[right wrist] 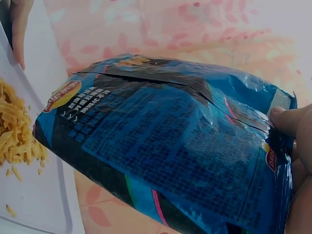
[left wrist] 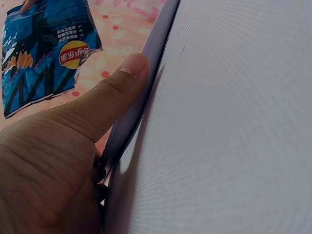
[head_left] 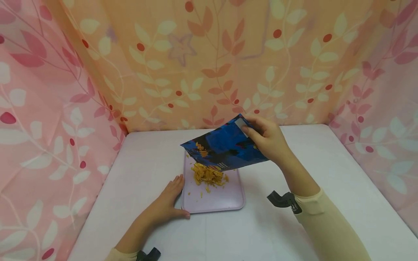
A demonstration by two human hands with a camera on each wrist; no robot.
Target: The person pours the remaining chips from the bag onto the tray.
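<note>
A blue potato chip bag (head_left: 225,145) slants over the far part of a pale lilac tray (head_left: 218,203). My right hand (head_left: 269,141) pinches it by its upper right corner, thumb on a whitish patch. Thin yellow chip sticks (head_left: 209,175) lie heaped mid-tray, with crumbs scattered around; the bag hides the far side of the pile. My left hand (head_left: 168,201) rests against the tray's left side, fingers extended along the edge and thumb by the near left corner. The left wrist view shows that thumb touching the tray's rim (left wrist: 141,92). Printed text covers the bag's panel (right wrist: 170,146) in the right wrist view.
A white-covered table (head_left: 287,235) holds the tray. Floral curtains surround it, orange at the back (head_left: 209,65) and pink at the left (head_left: 42,119) and right (head_left: 385,119). Dark straps (head_left: 284,201) sit at both wrists.
</note>
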